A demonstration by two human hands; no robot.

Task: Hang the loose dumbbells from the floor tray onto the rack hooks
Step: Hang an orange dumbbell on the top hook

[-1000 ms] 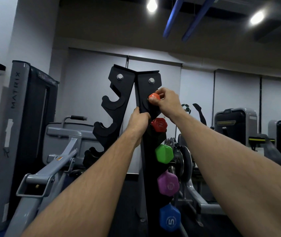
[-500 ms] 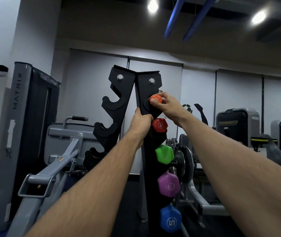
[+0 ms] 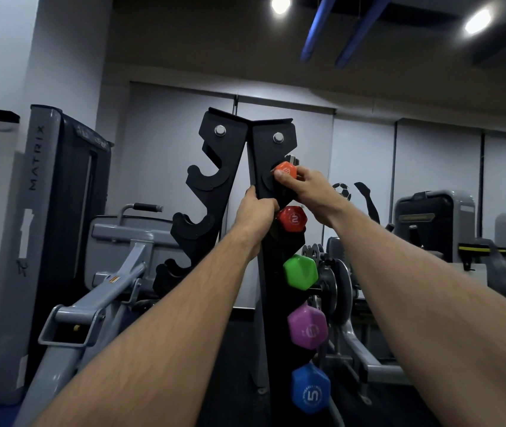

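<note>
Right hand pinches the orange dumbbell, now lowered a touch from a second ago into the rack's top right hook, left hand still gripping the upright edge below it — probably nearly seated, release likely next.

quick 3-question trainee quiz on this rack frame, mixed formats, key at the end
1. True or false: the left hand grips the rack edge.
2. The right hand holds which dumbbell? A) orange dumbbell B) green dumbbell C) blue dumbbell
3. Fill in: the purple dumbbell hangs directly above the ____ one.

Key: 1 true; 2 A; 3 blue
</note>
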